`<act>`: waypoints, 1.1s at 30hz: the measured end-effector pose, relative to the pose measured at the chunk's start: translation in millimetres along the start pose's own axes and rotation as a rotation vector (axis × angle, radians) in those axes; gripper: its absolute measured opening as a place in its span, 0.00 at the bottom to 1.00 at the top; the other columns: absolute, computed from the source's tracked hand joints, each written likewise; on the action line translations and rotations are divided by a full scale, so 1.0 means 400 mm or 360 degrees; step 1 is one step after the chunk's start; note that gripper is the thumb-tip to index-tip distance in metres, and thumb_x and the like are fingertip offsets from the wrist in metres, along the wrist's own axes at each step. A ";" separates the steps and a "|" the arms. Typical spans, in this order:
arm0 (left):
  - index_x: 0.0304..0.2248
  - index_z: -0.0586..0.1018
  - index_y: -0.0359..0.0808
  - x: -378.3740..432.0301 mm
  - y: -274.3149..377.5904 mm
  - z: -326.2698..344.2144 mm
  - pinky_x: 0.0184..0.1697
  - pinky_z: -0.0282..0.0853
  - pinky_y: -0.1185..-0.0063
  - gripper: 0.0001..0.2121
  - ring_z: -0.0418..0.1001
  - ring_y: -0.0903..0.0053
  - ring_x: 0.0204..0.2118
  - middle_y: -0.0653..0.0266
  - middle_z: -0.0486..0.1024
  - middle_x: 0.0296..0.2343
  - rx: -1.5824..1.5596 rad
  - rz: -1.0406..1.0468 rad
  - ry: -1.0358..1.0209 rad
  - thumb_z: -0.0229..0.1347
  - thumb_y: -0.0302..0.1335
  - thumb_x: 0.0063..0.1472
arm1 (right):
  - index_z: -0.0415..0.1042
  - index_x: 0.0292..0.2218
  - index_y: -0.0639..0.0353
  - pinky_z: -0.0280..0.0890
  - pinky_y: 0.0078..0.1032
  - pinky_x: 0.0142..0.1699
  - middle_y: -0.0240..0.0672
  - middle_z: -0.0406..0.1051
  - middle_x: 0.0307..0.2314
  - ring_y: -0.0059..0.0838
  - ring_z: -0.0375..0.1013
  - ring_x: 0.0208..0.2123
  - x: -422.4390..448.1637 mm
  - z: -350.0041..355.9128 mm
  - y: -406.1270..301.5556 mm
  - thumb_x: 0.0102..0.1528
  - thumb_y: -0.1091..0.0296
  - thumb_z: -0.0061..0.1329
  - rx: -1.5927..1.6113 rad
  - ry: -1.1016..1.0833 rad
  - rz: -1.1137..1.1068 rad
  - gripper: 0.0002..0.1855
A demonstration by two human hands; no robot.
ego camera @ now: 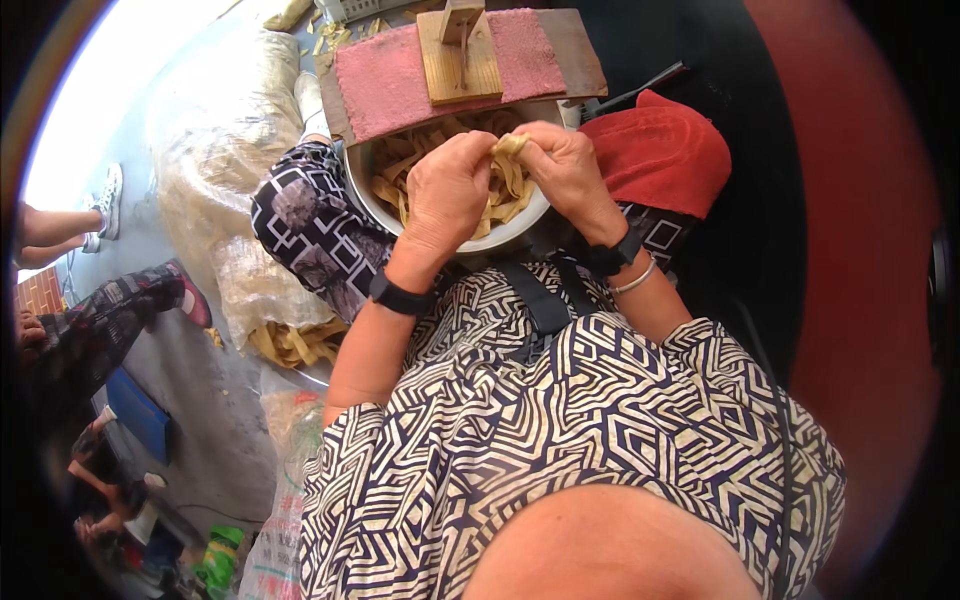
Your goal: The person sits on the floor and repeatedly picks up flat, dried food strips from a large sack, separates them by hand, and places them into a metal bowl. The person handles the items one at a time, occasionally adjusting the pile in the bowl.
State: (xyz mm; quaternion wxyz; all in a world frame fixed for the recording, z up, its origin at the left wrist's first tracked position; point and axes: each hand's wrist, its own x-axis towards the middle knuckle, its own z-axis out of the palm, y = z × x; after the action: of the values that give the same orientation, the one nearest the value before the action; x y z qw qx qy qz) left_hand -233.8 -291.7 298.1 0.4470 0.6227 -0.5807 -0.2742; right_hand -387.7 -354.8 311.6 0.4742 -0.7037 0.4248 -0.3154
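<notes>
Both hands meet over a white basin filled with flat yellowish-brown strips. My left hand pinches one side of a small twisted or knotted strip. On its other side, the fingers of my right hand grip the same strip. Across the far part of the basin lies a wooden board with a pink cloth over it. A smaller wooden block, with an upright wooden piece and what looks like a thin metal part, sits on the cloth.
A red cloth covers my right knee. Left of my legs lies a large translucent sack, strips spilling from its mouth. A printed sack is nearer. Other people's legs and a blue panel are at far left.
</notes>
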 end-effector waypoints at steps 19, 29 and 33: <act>0.33 0.75 0.31 0.034 -0.010 0.053 0.26 0.66 0.77 0.13 0.70 0.75 0.21 0.67 0.70 0.20 -0.0296 -0.0383 0.0039 0.49 0.35 0.65 | 0.78 0.32 0.64 0.62 0.26 0.49 0.37 0.70 0.38 0.33 0.69 0.41 0.017 0.004 -0.001 0.48 0.79 0.54 -0.0298 0.0258 -0.0481 0.06; 0.34 0.76 0.35 -0.078 0.024 -0.073 0.29 0.67 0.73 0.07 0.75 0.64 0.28 0.58 0.73 0.22 0.0333 -0.0252 -0.0049 0.50 0.29 0.63 | 0.65 0.54 0.58 0.67 0.22 0.49 0.32 0.65 0.51 0.23 0.67 0.47 0.042 -0.059 0.025 0.58 0.70 0.50 0.0382 -0.0075 0.0175 0.23; 0.33 0.74 0.39 -0.061 0.045 -0.087 0.26 0.68 0.71 0.03 0.73 0.63 0.27 0.61 0.71 0.24 0.0878 0.0171 0.0007 0.52 0.27 0.58 | 0.68 0.52 0.51 0.63 0.29 0.54 0.34 0.67 0.49 0.33 0.68 0.47 0.041 -0.062 -0.060 0.49 0.72 0.56 -0.0545 -0.0253 -0.0554 0.28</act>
State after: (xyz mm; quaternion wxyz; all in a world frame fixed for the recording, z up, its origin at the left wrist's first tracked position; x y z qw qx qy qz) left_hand -216.9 -258.3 325.2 0.2757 0.6898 -0.6646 -0.0803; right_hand -394.2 -374.8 343.3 0.3188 -0.8588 0.3058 -0.2593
